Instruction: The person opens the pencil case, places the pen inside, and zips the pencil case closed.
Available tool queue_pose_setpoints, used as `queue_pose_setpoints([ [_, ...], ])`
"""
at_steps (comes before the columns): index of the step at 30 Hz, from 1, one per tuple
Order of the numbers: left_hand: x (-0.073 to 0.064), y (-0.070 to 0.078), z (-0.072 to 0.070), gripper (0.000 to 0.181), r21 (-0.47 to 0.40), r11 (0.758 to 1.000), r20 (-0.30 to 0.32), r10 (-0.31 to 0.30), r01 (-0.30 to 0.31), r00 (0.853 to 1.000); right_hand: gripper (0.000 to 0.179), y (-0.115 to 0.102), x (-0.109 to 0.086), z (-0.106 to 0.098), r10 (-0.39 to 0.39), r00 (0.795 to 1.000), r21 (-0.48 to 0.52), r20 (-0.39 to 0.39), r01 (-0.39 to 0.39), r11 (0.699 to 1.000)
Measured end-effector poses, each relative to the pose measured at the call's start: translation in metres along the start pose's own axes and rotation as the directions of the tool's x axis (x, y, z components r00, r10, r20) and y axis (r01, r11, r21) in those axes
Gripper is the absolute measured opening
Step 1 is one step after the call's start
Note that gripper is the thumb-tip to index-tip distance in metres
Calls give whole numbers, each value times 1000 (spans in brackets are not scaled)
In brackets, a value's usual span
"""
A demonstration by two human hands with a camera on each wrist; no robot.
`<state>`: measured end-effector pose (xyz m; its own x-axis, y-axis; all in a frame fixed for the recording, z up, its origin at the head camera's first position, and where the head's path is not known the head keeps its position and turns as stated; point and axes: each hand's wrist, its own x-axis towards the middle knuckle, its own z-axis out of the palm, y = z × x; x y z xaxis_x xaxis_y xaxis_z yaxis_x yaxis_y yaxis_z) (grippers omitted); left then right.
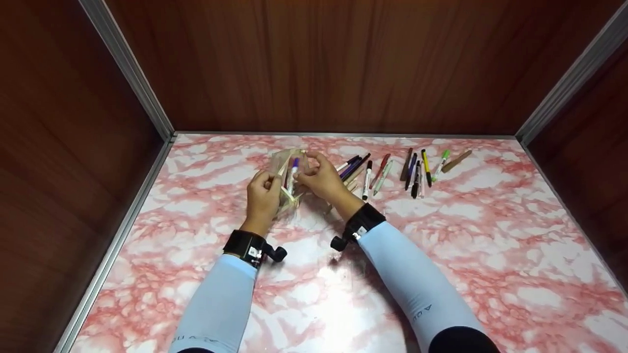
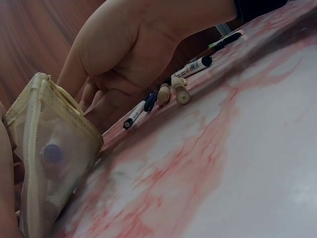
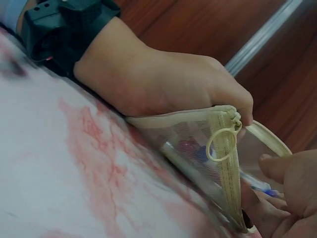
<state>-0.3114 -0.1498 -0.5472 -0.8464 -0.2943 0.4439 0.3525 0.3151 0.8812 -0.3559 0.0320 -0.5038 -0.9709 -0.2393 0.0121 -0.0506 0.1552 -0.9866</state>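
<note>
Left hand [image 1: 264, 196] and right hand [image 1: 324, 182] each grip the rim of a mesh pouch [image 2: 67, 129] containing a purple-capped marker [image 1: 293, 177]; loose pens [image 1: 368, 180] lie rightward on the desk [image 1: 466, 279].

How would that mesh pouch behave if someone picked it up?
The mesh pouch would probably flop, since its walls are thin netting. Its zipper edge, looking thicker, may hold shape. The purple-capped marker visible inside might shift.

Sheer mesh pouch [image 2: 64, 124], glossy marbled tabletop [image 1: 490, 274]
Smooth plastic-looking pens [image 1: 367, 180], cloth sleeves [image 1: 412, 274], wood-grain far panel [image 1: 314, 63], dull metal rails [image 1: 131, 68] left and right
</note>
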Motion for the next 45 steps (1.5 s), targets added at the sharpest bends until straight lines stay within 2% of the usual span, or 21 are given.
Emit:
queue_pose_setpoints([
  [5, 0, 0, 1, 15, -2, 1000, 8, 5, -5, 1000, 48, 1, -7, -16, -19, 997, -95, 75, 27, 995],
  [8, 1, 0, 2, 15, 2, 1000, 14, 4, -4, 1000, 33, 3, -11, -34, -27, 997, -142, 68, 36, 989],
  [10, 0, 0, 2, 15, 4, 1000, 17, 1, -1, 1000, 29, 6, -12, -49, -16, 998, -122, 57, 23, 992],
  [15, 0, 0, 0, 16, -1, 1000, 21, 0, 0, 1000, 25, 6, -14, -91, 11, 1000, -32, -9, -11, 999],
  [18, 0, 1, 0, 16, -2, 1000, 17, 1, -1, 1000, 23, 4, -16, -118, -15, 997, -75, -76, 9, 997],
  [21, -1, 1, 0, 16, -4, 1000, 24, -6, 6, 1000, 23, 0, -19, -144, -47, 989, -187, -141, 20, 982],
  [24, -1, 0, 1, 17, -6, 1000, 32, -13, 14, 999, 23, -4, -22, -169, -124, 970, -353, -208, 44, 934],
  [28, 0, 1, 0, 18, -3, 1000, 32, -16, 16, 999, 26, -5, -26, -205, -232, 927, -557, -295, 30, 830],
  [30, 0, 0, -1, 17, 3, 1000, 28, -16, 16, 999, 27, -3, -28, -224, -252, 913, -596, -322, 12, 803],
  [33, 0, 0, 0, 17, 17, 1000, 29, -6, 5, 1000, 29, 3, -36, -252, -256, 900, -626, -352, -24, 779],
  [38, 1, 0, 0, 16, 34, 999, 33, -1, 0, 999, 37, 12, -53, -288, -165, 899, -592, -405, -120, 797],
  [42, 1, -1, 0, 16, 33, 999, 31, -18, 17, 999, 46, 21, -63, -309, -76, 886, -522, -458, -199, 829],
  [45, 0, -1, 2, 16, 37, 999, 31, -21, 20, 999, 47, 30, -68, -322, -71, 888, -539, -455, -211, 815],
])
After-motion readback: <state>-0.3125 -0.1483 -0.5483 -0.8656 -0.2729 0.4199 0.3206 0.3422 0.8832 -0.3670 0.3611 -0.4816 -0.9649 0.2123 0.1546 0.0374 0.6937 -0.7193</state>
